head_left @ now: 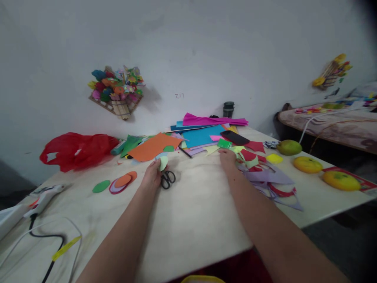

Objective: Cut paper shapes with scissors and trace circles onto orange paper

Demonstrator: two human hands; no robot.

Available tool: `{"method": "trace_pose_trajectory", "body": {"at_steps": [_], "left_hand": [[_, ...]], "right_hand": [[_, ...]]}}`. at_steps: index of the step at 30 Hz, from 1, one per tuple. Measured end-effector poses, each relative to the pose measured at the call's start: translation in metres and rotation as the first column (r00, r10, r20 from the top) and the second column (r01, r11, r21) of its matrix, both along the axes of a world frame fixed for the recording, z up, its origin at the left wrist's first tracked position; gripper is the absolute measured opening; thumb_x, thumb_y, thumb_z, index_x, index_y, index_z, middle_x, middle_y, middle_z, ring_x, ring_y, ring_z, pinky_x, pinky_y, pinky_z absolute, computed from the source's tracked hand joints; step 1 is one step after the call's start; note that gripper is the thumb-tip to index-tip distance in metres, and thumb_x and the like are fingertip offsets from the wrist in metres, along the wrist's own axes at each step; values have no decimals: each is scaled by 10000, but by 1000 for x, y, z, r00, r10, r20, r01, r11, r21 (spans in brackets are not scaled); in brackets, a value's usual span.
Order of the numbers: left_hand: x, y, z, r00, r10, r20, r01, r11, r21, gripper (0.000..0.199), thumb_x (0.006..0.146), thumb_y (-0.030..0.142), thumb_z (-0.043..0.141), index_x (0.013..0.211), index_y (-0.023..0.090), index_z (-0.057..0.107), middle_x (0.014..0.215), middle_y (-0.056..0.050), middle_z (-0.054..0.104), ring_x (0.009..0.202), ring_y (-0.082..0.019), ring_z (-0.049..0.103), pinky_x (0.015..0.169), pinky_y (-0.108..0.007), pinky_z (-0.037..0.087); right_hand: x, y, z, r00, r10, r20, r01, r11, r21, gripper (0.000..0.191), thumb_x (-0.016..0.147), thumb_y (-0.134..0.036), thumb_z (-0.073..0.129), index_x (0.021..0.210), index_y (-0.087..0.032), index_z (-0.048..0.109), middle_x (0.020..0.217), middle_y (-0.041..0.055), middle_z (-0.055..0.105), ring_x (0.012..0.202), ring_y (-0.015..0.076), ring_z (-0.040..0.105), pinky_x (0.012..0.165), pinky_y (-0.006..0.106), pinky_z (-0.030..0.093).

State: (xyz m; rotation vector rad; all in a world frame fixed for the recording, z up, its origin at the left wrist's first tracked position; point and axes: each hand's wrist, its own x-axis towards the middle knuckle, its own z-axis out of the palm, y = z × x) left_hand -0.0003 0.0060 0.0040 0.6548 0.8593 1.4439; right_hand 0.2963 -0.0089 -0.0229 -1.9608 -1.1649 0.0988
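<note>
Close to the middle of the table [191,212], the left hand [152,173] pinches a pale green disc [164,163], with black-handled scissors [168,180] right beside its fingers; whether it grips them too, I cannot tell. Well apart, the right hand [228,158] reaches to the near edge of the paper scraps [265,177], just below a bright green packet [224,143]; its fingertips are too blurred to show any hold.
</note>
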Motion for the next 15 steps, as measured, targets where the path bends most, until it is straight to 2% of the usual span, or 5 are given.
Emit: {"method": "trace_pose_trajectory", "body": {"at_steps": [4,7,9,12,15], "left_hand": [[1,0,-3,1000,5,17,-6,999,41,97,776,93,532,694,135,561,658,-2,598,555,-95,565,541,-208,512],[2,1,-5,999,9,51,-13,998,69,85,774,102,535,703,130,574,693,-8,606,570,-105,569,553,-237,514],[3,2,-6,997,35,72,-39,997,63,83,777,109,533,709,132,576,706,-10,607,577,-114,572,558,-255,511],[8,0,-5,995,37,92,-43,997,60,86,795,133,522,726,143,571,704,-10,611,594,-110,573,575,-235,493],[11,-1,-2,995,46,87,-53,995,82,82,812,151,505,765,154,572,686,-4,604,579,-105,563,549,-214,462]], "right_hand": [[-5,-2,4,993,-75,-94,85,990,109,378,738,-177,373,979,-105,655,937,121,677,886,232,606,773,323,450],[-30,-3,11,988,62,-145,-25,969,247,310,724,-191,423,924,-125,650,900,101,674,824,200,606,764,307,448],[-58,-3,16,933,252,-255,-182,946,268,276,723,-199,445,920,-135,627,772,62,665,637,150,593,657,275,465],[-105,-6,22,702,484,-522,-424,873,240,191,729,-189,467,873,-142,584,685,23,621,475,96,530,482,214,425],[-142,-13,24,360,528,-769,-655,730,195,212,778,-329,483,803,-134,561,611,27,593,485,108,548,445,211,418]]}}
